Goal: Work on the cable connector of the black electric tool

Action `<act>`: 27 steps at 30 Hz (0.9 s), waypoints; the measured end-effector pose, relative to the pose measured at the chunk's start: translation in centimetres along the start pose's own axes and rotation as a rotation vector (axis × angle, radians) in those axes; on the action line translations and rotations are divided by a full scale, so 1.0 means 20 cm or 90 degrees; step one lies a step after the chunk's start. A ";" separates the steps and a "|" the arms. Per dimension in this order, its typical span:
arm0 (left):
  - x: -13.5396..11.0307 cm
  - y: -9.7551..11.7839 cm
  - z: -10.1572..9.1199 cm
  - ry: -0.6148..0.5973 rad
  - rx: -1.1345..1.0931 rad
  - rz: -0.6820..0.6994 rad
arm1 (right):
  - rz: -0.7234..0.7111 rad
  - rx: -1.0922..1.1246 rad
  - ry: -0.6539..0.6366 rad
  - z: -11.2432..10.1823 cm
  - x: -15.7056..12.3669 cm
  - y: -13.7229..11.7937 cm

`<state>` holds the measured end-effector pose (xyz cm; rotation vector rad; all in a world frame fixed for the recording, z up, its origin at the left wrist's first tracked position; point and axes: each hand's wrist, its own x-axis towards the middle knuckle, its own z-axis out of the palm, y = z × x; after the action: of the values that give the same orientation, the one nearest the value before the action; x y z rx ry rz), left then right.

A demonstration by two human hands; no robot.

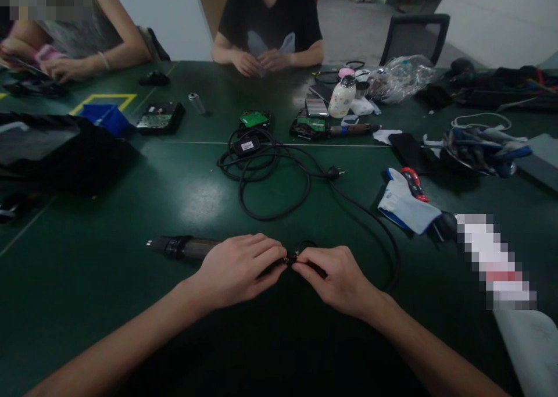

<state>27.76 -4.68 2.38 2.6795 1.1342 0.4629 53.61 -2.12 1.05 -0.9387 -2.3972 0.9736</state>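
In the head view, a dark brown and black cylindrical tool with a metal tip (194,247) is lying on the dark green bench (108,281), its tip pointed to the left. Its other end is covered by the left hand (244,266), whose fingers (272,251) are closed around it. Almost against them, a small dark connector with brassy glints (292,258) is pinched between the thumb and fingers of the right hand (337,278); whether the two parts are joined cannot be told.

Beyond the hands, a long black cable (267,217) is laid in loose coils, with a black box bearing a white label (246,146) and a black two-pin plug (334,173) among them. One length is run down towards the right wrist, where it is hidden.

To the right, a white and blue work glove (407,208) is placed beside a red and black handle (414,185), with a flat black phone-like slab (410,151) behind. Further back, a black drive with a green circuit board (255,120) is partly crossed by the coils, and a cream patterned bottle (342,97) is stood upright. At the far edge, a co-worker in a black T-shirt (270,13) is seated with both hands brought together.
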 end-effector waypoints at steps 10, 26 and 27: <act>0.01 0.00 -0.01 -0.005 -0.001 -0.004 | 0.001 0.000 0.003 0.00 0.00 -0.01; 0.01 -0.01 -0.02 -0.021 -0.050 -0.004 | -0.005 -0.012 0.007 0.00 0.00 -0.01; 0.01 -0.01 -0.01 -0.012 -0.044 -0.010 | -0.005 -0.012 0.007 0.00 0.00 -0.01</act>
<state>27.69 -4.45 2.64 2.6088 1.1132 0.4646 53.55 -2.16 1.16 -0.9381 -2.4031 0.9427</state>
